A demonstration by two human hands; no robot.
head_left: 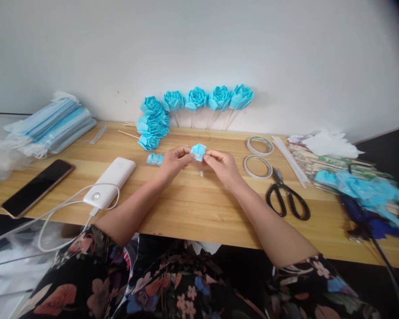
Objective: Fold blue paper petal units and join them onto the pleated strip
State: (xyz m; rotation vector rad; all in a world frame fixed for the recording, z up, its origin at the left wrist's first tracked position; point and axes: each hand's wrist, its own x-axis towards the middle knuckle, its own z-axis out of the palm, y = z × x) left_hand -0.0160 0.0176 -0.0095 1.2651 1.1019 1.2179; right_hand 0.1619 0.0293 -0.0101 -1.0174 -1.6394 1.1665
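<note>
Between both hands, above the middle of the wooden table (199,208), is a small folded blue paper piece (198,151). My left hand (175,161) pinches its left edge with thumb and fingers. On the other side my right hand (222,166) grips the right edge the same way. Another folded blue piece (154,159) lies on the table just left of my left hand. A tiny white strip (201,174) rests below the held piece. Behind the hands, several blue paper flowers (196,98) on thin sticks lean against the wall.
Left: a stack of face masks (53,124), a phone (38,188) and a white power bank (111,181) with its cable. Right: two tape rolls (248,170), black-handled scissors (287,195), white glue sticks (291,161), and a pile of sticks with blue scraps (359,186).
</note>
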